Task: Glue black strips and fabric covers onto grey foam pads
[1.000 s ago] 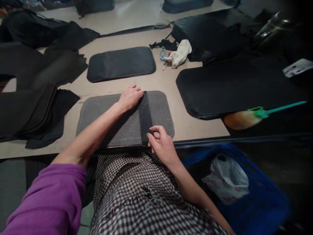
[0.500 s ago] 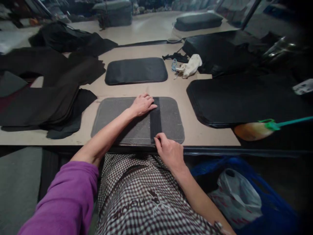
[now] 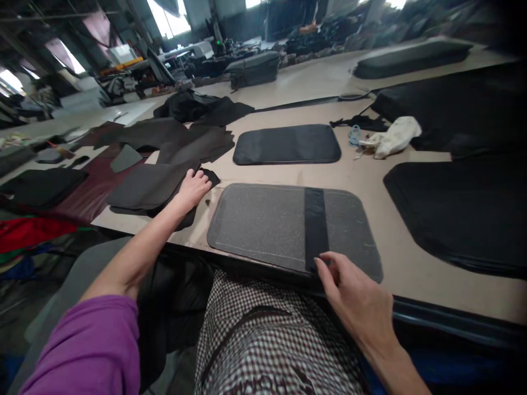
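Observation:
A grey rounded panel (image 3: 259, 219) lies flat near the table's front edge, with a pale line along its border. Across its right part runs a black strip (image 3: 316, 225). At the strip's near end, my right hand (image 3: 358, 299) is closed, thumb and forefinger pinched at the strip. My left hand (image 3: 194, 190) rests over the right edge of a stack of dark sheets (image 3: 150, 186), fingers spread and pointing away from me. Whether those fingers have lifted a sheet I cannot tell.
A black rounded panel (image 3: 287, 145) lies behind the grey one. To the right are a stack of black panels (image 3: 461, 214), a white cloth bundle (image 3: 397, 137) and a light-blue looped cord (image 3: 354, 135). More dark pieces (image 3: 197, 140) lie at the left.
My left hand has left the grey panel and strip and moved left onto the dark stack. My right hand stays at the strip's near end. The view has swung left.

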Available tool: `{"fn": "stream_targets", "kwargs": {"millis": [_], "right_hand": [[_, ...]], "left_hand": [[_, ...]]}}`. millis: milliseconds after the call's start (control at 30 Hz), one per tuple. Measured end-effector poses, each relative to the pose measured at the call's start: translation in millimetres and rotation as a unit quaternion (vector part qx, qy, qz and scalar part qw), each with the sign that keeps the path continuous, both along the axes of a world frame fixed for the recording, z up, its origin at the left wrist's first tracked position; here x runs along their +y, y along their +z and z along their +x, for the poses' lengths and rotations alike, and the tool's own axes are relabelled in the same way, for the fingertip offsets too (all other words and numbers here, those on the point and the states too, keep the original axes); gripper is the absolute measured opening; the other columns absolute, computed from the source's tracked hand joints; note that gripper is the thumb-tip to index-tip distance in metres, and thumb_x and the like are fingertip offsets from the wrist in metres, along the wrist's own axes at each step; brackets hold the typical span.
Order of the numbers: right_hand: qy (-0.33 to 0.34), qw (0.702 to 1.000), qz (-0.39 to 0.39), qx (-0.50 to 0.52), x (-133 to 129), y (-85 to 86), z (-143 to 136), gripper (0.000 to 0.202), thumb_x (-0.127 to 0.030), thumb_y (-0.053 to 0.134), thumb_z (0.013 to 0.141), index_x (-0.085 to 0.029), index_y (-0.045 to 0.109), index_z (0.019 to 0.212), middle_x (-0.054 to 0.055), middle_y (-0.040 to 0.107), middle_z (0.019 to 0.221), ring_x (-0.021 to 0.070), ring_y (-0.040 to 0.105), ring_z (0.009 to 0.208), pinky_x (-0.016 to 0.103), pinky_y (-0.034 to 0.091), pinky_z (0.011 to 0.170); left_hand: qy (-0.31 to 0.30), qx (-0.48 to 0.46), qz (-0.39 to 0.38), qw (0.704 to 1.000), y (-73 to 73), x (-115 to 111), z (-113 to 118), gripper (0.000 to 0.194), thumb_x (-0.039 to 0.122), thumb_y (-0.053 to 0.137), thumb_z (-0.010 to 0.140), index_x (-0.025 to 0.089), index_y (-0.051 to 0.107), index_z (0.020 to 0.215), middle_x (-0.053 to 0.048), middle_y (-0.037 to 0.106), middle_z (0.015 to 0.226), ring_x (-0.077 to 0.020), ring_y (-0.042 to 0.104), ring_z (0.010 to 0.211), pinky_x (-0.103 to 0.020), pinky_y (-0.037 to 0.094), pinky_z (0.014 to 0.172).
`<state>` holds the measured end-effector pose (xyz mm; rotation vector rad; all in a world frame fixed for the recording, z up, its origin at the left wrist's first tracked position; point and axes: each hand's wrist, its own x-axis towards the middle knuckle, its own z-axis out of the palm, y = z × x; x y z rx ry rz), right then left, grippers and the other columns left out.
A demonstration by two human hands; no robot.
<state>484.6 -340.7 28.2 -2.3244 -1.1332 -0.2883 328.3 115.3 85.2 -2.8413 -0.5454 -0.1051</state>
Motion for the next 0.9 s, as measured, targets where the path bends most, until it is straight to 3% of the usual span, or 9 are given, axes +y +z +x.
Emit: {"fn": "stream_targets", "kwargs": {"millis": [133,467,600,700,800,833,900], "right_hand": [[0.025,1.000,0.008,0.007,2.7,-2.5,-4.6,0.032,-0.046,0.047,0.108,-0.022,0.069,0.107,0.000,0.076,0.085,0.0162,0.072,0.069,0.027,0.042,0.057],[0.056,0.998,0.041,0.010,-10.4,4.1,-14.3,0.024,-0.038,0.050,0.108,-0.022,0.068,0.106,-0.003,0.077,0.090,0.0134,0.075,0.075,0.024,0.046,0.063],[0.062,0.996,0.056,0.018,-17.0,6.2,-14.7,0.024,-0.038,0.051,0.108,-0.022,0.069,0.106,-0.001,0.078,0.092,0.0152,0.075,0.075,0.026,0.048,0.063],[0.083,0.992,0.083,0.048,-17.1,8.8,-14.3,0.022,-0.037,0.053,0.107,-0.022,0.069,0.105,0.000,0.077,0.092,0.0157,0.074,0.075,0.026,0.050,0.065],[0.108,0.984,0.106,0.099,-10.6,11.9,-14.6,0.020,-0.036,0.055,0.106,-0.022,0.068,0.111,0.001,0.076,0.096,0.0163,0.074,0.079,0.027,0.053,0.072],[0.117,0.979,0.113,0.118,-6.9,13.7,-15.0,0.020,-0.036,0.056,0.105,-0.022,0.068,0.113,0.002,0.076,0.098,0.0165,0.073,0.081,0.028,0.053,0.074],[0.138,0.969,0.124,0.161,2.9,19.1,-15.9,0.022,-0.036,0.057,0.105,-0.022,0.068,0.117,0.003,0.075,0.101,0.0168,0.071,0.083,0.029,0.054,0.078]], "left_hand": [[-0.052,0.059,0.026,0.997,-8.5,25.3,-29.2,0.026,0.011,0.049,0.090,0.022,0.066,0.073,-0.011,0.062,0.084,-0.0280,0.052,0.102,-0.053,0.033,0.105],[-0.137,0.067,0.035,0.988,-20.1,28.1,-21.2,0.028,0.007,0.056,0.085,0.019,0.061,0.060,-0.012,0.061,0.076,-0.0276,0.053,0.091,-0.048,0.037,0.097],[-0.120,0.031,0.061,0.990,-4.7,23.6,-20.4,0.026,0.009,0.052,0.087,0.019,0.065,0.068,-0.015,0.063,0.080,-0.0289,0.055,0.090,-0.050,0.038,0.095],[-0.021,-0.102,0.049,0.993,19.6,15.6,-22.7,0.015,0.013,0.053,0.087,0.017,0.067,0.083,-0.015,0.066,0.091,-0.0295,0.058,0.095,-0.050,0.041,0.096],[0.057,-0.298,-0.117,0.946,48.1,-4.3,-27.9,0.010,0.021,0.058,0.086,0.018,0.064,0.093,-0.010,0.068,0.099,-0.0231,0.060,0.091,-0.040,0.047,0.091],[0.058,-0.356,-0.203,0.910,56.5,-15.5,-29.6,0.009,0.025,0.060,0.087,0.018,0.062,0.093,-0.007,0.068,0.097,-0.0201,0.060,0.088,-0.036,0.049,0.088],[0.042,-0.442,-0.382,0.811,69.1,-45.8,-32.1,0.013,0.030,0.066,0.086,0.019,0.060,0.090,-0.003,0.065,0.090,-0.0152,0.060,0.079,-0.030,0.050,0.081]]}}
